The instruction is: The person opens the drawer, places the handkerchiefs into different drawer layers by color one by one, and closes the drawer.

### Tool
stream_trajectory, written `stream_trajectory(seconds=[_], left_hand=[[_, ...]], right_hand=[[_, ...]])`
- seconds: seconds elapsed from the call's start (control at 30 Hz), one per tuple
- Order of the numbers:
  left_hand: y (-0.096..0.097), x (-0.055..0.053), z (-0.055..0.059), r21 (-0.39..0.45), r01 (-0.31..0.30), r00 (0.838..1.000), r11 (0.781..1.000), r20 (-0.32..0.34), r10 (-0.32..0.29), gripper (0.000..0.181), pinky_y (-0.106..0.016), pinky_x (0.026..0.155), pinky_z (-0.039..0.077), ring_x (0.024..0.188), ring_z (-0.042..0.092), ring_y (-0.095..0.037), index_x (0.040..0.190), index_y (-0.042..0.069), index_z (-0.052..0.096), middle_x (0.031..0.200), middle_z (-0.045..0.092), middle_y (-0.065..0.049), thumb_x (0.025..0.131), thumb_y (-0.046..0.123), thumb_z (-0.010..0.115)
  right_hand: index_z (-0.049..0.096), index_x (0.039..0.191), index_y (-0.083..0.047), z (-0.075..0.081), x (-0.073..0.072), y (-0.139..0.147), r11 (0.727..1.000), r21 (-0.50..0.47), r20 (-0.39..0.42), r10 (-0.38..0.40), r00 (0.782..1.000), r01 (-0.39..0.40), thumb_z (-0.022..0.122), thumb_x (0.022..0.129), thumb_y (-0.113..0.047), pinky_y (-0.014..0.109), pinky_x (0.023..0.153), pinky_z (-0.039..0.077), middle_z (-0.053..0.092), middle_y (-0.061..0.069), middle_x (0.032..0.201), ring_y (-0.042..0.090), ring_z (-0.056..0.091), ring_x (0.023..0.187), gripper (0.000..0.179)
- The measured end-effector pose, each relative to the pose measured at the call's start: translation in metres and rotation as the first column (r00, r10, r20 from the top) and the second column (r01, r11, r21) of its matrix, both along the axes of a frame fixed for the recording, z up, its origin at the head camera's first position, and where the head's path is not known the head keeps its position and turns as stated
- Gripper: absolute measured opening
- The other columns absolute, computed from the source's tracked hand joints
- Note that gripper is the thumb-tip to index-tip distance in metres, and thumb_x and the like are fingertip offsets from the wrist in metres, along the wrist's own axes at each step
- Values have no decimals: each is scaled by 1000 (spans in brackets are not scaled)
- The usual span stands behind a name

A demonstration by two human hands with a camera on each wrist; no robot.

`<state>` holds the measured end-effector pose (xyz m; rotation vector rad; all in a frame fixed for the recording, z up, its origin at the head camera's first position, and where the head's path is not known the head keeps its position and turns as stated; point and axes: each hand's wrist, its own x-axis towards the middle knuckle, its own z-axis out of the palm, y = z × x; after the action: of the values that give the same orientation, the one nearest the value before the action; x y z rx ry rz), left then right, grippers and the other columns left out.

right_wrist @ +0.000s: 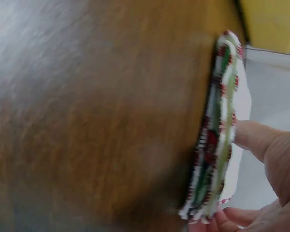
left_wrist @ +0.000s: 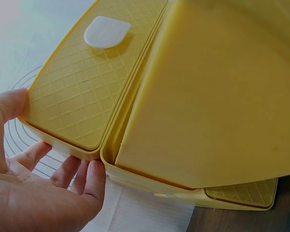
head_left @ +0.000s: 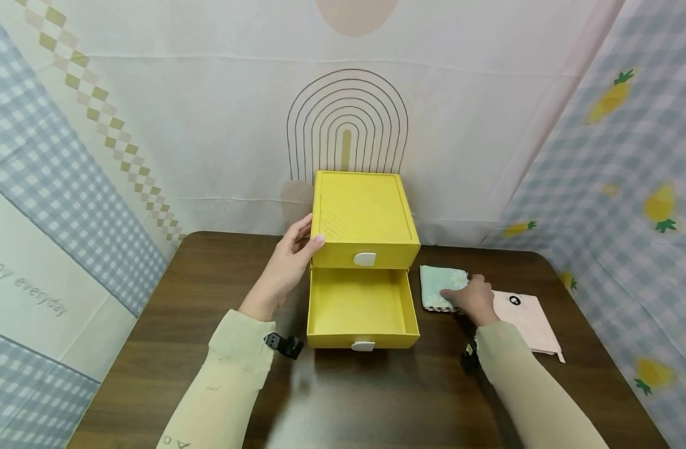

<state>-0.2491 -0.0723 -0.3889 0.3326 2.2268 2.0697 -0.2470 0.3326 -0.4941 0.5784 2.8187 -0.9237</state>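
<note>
A yellow two-drawer cabinet with white tabs stands at the back of the table. Its upper drawer is closed and its lower drawer is pulled out. My left hand holds the cabinet's left front corner, the thumb on the upper edge and the bent fingers against the side. To the right of the cabinet, a folded light green towel lies by my right hand. That hand pinches its right side, thumb on top and fingertips at its edge. The towel's folded layers show a red-and-white trim.
Just right of my right hand lies a pale pink cloth with a round black mark and a small loop. The brown wooden table is bordered by a white printed curtain behind and checked cloth on the right.
</note>
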Motion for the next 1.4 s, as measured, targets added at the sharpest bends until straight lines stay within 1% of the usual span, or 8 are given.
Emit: stream_trajectory(seconds=[0.2,0.4,0.5,0.73,0.93,1.1,1.23,1.4], left_hand=[[0,0,1,-1,-1,1000,1000,10,1,66,-41,104,37,123,44,-20,150,31,33,144,40,2,92,47,61],[1,-1,0,12,0,1000,1000,8,0,66,-41,103,38,121,44,-20,150,30,33,143,40,2,93,46,62],[1,-1,0,14,1,1000,1000,6,-1,65,-41,103,38,121,44,-20,150,30,33,143,41,3,93,45,62],[2,0,0,11,-4,1000,1000,9,4,65,-41,103,38,121,44,-20,150,31,33,143,41,3,93,45,61],[2,-1,0,14,-3,1000,1000,7,3,65,-41,102,38,121,45,-20,150,30,34,143,41,2,93,44,62],[2,-1,-1,18,3,1000,1000,11,-3,64,-41,103,38,121,44,-20,150,30,33,143,41,2,93,44,61],[2,-1,-1,21,5,1000,1000,14,-5,64,-41,102,38,122,44,-22,150,32,33,144,40,3,93,44,61],[2,-1,-1,25,5,1000,1000,15,-5,64,-41,103,38,123,43,-23,150,32,33,144,40,3,94,44,61]], right_hand=[[11,142,20,11,2,-4,999,-41,150,3,989,3,75,81,-43,63,93,37,25,44,135,59,30,120,109],[-3,144,19,13,5,-5,981,-192,213,27,977,14,78,81,-36,61,101,33,13,41,145,55,23,130,116],[5,143,20,13,7,-6,979,-203,199,41,979,1,78,82,-32,59,99,36,18,40,144,52,29,129,109],[27,136,23,15,10,-8,992,-118,162,51,986,-32,77,81,-34,54,83,47,38,38,127,43,48,106,94],[17,140,22,13,9,-7,999,-41,178,27,984,-20,77,80,-40,61,87,40,20,46,132,56,34,114,105],[4,142,21,11,10,-8,999,-46,153,34,988,-27,76,81,-38,63,94,35,11,48,137,61,26,121,111],[5,142,19,10,12,-9,996,-80,112,50,992,-41,74,83,-33,61,93,37,14,46,139,57,28,123,105],[6,145,14,8,17,-9,987,-155,73,57,996,-45,66,85,-24,48,76,44,23,39,140,43,41,107,93]])
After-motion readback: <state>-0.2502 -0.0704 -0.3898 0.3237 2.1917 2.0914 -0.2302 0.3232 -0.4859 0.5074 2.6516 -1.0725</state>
